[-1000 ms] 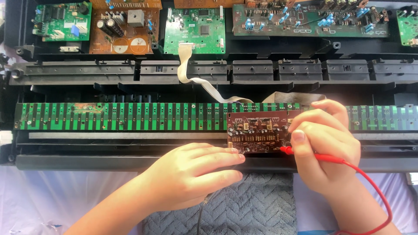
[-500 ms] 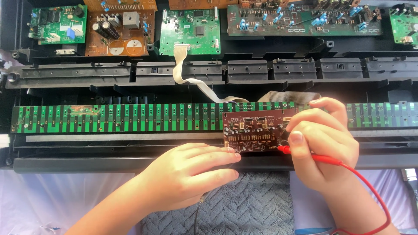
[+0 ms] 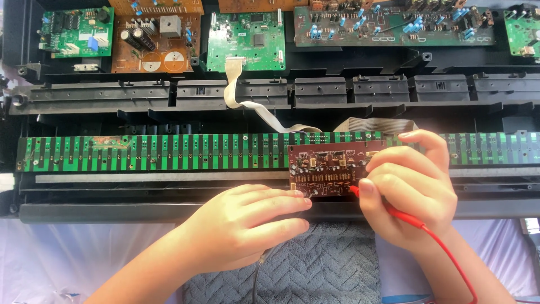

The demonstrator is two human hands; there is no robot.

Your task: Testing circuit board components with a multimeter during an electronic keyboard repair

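The right hand is closed around a red probe, its tip touching a small brown circuit board that stands against the long green strip board. The left hand curls at the brown board's lower left corner, fingertips touching it; a dark cable runs from under it over a grey towel

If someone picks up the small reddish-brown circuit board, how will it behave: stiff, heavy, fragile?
The small reddish-brown circuit board is probably stiff: it looks flat though the right hand grips only one edge. It seems light, being thin. Its small upright components look fragile, so edge holding seems wiser.
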